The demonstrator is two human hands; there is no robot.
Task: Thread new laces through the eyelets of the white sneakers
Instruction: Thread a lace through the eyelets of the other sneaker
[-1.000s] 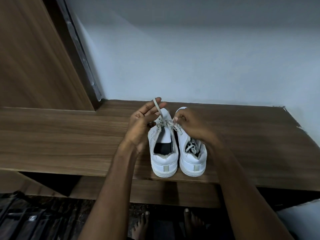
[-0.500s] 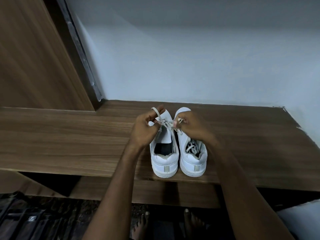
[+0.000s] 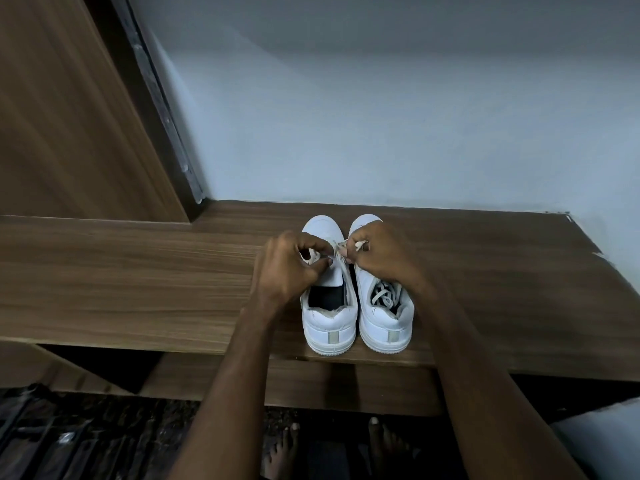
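Head view: showing two white sneakers standing side by side near the front edge of the wooden shelf [image 3: 138,271], heels toward 6 o'clock, left sneaker [image 3: 329,320] being laced, right sneaker [image 3: 388,320] just beside it at 3 o'clock. Left hand [image 3: 287,268] curling and pinching the lace [image 3: 337,249] over the tongue, right hand [image 3: 381,251] gripping the other end at 12 o'clock. Risking, probably, a skipped eyelet or uneven ends, since fingers are hiding the eyelets; possibly dragging the shoe off the edge by pulling hard.
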